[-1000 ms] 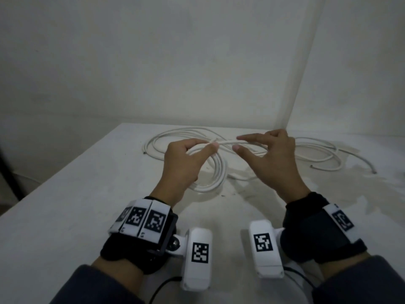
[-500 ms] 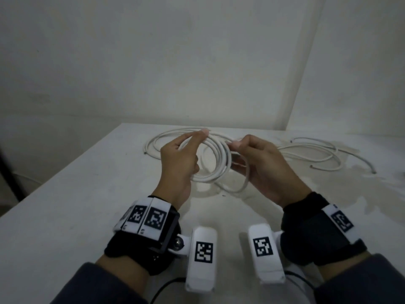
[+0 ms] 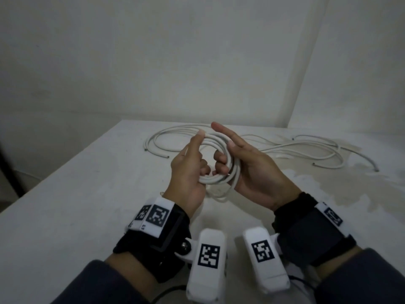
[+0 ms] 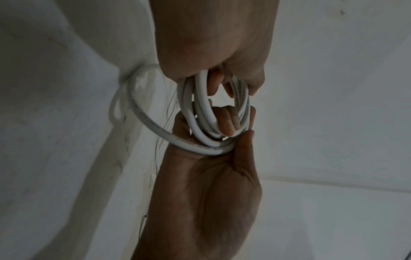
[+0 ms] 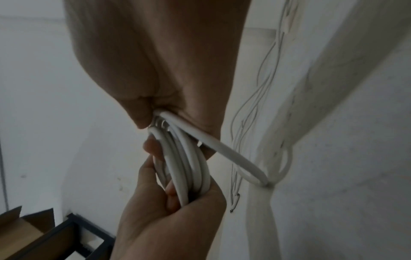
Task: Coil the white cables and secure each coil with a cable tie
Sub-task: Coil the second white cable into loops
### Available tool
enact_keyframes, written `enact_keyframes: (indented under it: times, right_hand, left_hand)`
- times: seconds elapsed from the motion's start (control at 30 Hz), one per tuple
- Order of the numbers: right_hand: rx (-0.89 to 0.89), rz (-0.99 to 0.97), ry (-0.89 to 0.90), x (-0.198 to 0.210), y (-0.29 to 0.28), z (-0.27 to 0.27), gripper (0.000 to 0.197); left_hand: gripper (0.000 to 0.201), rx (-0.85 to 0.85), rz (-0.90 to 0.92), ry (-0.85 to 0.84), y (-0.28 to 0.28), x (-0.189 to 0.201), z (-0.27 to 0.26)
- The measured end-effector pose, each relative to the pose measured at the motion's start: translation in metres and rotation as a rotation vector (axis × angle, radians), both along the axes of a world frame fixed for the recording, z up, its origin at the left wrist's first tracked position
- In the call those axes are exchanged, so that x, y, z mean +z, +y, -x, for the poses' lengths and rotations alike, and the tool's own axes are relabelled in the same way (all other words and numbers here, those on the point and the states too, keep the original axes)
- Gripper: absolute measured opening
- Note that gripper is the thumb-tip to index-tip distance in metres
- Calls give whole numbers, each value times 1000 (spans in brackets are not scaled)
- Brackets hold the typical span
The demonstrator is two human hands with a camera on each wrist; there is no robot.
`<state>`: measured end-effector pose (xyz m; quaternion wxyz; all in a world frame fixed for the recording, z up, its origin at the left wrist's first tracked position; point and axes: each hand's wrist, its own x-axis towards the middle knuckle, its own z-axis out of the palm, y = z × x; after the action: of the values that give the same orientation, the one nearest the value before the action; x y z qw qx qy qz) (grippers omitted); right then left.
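Coil [image 3: 219, 163] mid-frame, upright between both hands. Left hand [image 3: 188, 170] pinches its near rim; right hand [image 3: 249, 172] curls around the far side. Loose cable [image 3: 306, 148] trails off upper right, nearer the right hand.

white table [image 3: 65, 216] | cardboard box [image 5: 20, 230] | black metal frame [image 5: 73, 235] beside box

The white cable coil [image 3: 215, 172] you hold has a smooth, slightly glossy plastic jacket. Your tabletop [image 3: 87, 194] is matt white, blotchy and stained at the right of the frame. Your wrist straps [image 3: 306, 233] look like black cloth, and the camera housings [image 3: 208, 268] like smooth white plastic.
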<state>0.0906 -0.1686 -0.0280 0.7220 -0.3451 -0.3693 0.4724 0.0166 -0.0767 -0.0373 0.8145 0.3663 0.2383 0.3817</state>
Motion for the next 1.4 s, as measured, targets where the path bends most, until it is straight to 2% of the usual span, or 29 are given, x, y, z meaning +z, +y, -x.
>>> enact_keyframes:
  times: [0.1,0.23,0.33,0.47,0.53,0.6,0.7,0.83,0.93,1.0,1.07,1.17,1.2,1.3,1.33,1.4]
  right_hand:
    - [63,-11,86,0,0,0,42]
    - [39,-34,53,-4,1,-2,40]
    - [69,-23,92,-5,-1,-5,38]
    - [76,0,149,-1,-3,-1,27]
    - [41,29,148,0,0,2,20]
    - [-7,60,111,-1,4,3,17]
    - [-165,121,5,-5,8,4,33]
    - [-347,187,-207,-2,6,8,49]
    - [-426,191,-298,2,6,11,48]
    - [-470,193,-292,2,7,10,44]
    - [-517,195,-253,0,7,7,43]
    - [-590,168,-153,-3,7,0,42]
    - [-614,144,-89,-2,7,-5,41]
    - [-676,48,207,2,-2,-25,41]
    - [-693,10,305,3,-7,-32,42]
    - [-710,-61,456,5,-16,-43,43]
  left_hand:
    - [21,-15,-9,0,0,0,-1]
    - [23,-41,-24,9,0,3,2]
    - [25,-37,-56,12,0,3,3]
    - [23,29,-186,67,0,0,1]
    - [29,62,-255,89,0,-2,1]
    - [31,113,-325,105,-1,-3,0]
    - [21,133,-421,127,-6,-1,-1]
    - [21,-2,-389,121,-8,-3,1]
    - [21,-62,-360,89,-7,-3,1]
    - [22,-92,-357,82,-6,-4,-1]
    - [23,-127,-396,111,-5,-5,-2]
    - [42,-212,-518,153,-5,-3,-5]
    - [46,-206,-544,169,-4,-1,-5]
    - [37,-49,-528,320,2,1,-1]
    - [37,-71,-508,402,4,1,1]
    - [50,-344,-485,632,4,1,7]
